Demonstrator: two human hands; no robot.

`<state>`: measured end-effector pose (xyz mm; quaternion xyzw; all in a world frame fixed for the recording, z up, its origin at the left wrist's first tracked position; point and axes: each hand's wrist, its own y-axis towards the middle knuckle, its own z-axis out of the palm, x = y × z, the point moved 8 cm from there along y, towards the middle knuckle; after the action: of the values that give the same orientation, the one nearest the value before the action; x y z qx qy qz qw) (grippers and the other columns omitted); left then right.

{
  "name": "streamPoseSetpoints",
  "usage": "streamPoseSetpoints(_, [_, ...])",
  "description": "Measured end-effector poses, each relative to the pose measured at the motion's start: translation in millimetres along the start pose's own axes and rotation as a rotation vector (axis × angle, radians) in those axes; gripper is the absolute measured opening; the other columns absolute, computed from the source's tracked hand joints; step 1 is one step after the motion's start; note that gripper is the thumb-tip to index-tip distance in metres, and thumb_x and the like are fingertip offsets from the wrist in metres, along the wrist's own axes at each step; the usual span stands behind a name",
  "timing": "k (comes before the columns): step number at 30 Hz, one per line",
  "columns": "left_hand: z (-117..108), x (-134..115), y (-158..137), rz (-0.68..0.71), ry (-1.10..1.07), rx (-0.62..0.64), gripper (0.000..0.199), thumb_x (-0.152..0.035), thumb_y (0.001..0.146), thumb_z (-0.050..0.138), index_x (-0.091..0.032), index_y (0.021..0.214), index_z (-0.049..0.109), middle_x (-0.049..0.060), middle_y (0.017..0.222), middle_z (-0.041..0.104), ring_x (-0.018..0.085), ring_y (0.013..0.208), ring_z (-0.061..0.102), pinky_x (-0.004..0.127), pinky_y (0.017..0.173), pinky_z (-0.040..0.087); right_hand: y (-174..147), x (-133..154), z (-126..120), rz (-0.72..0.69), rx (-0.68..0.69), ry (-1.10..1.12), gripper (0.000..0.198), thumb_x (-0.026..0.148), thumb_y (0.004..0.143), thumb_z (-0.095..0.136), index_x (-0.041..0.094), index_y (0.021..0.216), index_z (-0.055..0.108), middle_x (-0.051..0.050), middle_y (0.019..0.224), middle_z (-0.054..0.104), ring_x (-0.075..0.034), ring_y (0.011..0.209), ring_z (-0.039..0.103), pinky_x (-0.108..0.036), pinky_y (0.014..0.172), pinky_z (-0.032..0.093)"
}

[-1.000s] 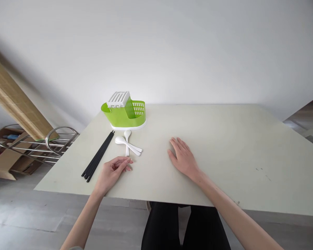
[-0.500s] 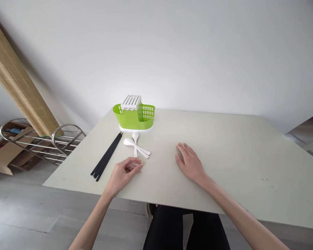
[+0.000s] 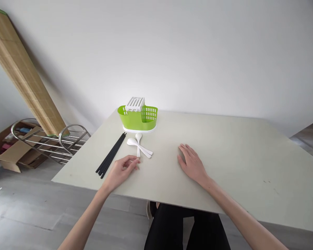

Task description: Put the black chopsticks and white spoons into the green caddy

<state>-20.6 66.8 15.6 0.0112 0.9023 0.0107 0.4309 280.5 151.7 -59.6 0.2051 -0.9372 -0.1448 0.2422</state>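
My left hand [image 3: 122, 172] is curled on the table, thumb and index fingertip pinched together at the handle end of a white spoon [image 3: 138, 150]. Other white spoons [image 3: 142, 148] lie crosswise over that one, bowls pointing away from me. Flat on the tabletop, fingers extended and empty, my right hand [image 3: 192, 164] rests to the right of the spoons. Several black chopsticks [image 3: 111, 155] lie in a slanted bundle left of my left hand. Behind the spoons stands a green cutlery holder [image 3: 134, 119] with a white slotted top [image 3: 135, 104] and a white base.
The pale table [image 3: 224, 146] reaches back to a white wall [image 3: 198, 55]. Left of it, on the floor, are a metal rack [image 3: 49, 146] and an open cardboard box [image 3: 17, 149]. A rolled bamboo mat [image 3: 28, 76] leans against the wall.
My left hand has moved slightly toward the spoon handle, and its thumb and index finger have come together there. My right hand stays flat. The view has shifted a little to the left.
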Motion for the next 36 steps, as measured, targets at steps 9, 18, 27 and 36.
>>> streamPoseSetpoints(9, [-90.4, 48.4, 11.2, -0.182, 0.69, -0.261, 0.086, -0.069, 0.081, 0.057, -0.01, 0.144, 0.055, 0.024, 0.138, 0.053, 0.043, 0.135, 0.052, 0.056, 0.112, 0.043, 0.9, 1.4, -1.7, -0.01, -0.025, 0.045, 0.054, 0.039, 0.107, 0.037, 0.015, 0.153, 0.055, -0.012, 0.161, 0.053, -0.032, 0.155, 0.04, -0.055, 0.125, 0.037])
streamPoseSetpoints(18, [-91.3, 55.8, 32.4, -0.375, 0.922, 0.043, 0.069, -0.065, 0.074, 0.058, -0.012, 0.118, 0.065, 0.026, 0.127, 0.066, 0.044, 0.121, 0.064, 0.049, 0.097, 0.052, 2.6, 4.7, -4.8, -0.024, -0.046, 0.082, 0.052, 0.033, 0.105, 0.038, 0.016, 0.151, 0.057, -0.014, 0.16, 0.054, -0.032, 0.155, 0.04, -0.057, 0.125, 0.036])
streamPoseSetpoints(27, [-81.9, 47.9, 47.6, -0.308, 1.135, 0.214, 0.031, -0.032, 0.075, 0.057, -0.017, 0.101, 0.064, 0.02, 0.11, 0.071, 0.036, 0.102, 0.071, 0.04, 0.085, 0.053, 4.2, 4.3, -8.5, -0.042, -0.055, 0.085, 0.05, 0.03, 0.105, 0.039, 0.011, 0.147, 0.059, -0.017, 0.159, 0.053, -0.031, 0.154, 0.042, -0.053, 0.126, 0.036])
streamPoseSetpoints(36, [-59.2, 39.6, 23.5, -0.315, 1.279, 0.151, 0.037, -0.004, 0.083, 0.04, 0.0, 0.114, 0.058, 0.035, 0.116, 0.061, 0.042, 0.103, 0.071, 0.046, 0.081, 0.053, 3.4, 5.2, -11.8, -0.048, -0.048, 0.099, 0.049, 0.029, 0.105, 0.039, 0.011, 0.147, 0.059, -0.019, 0.158, 0.054, -0.031, 0.153, 0.043, -0.055, 0.126, 0.036])
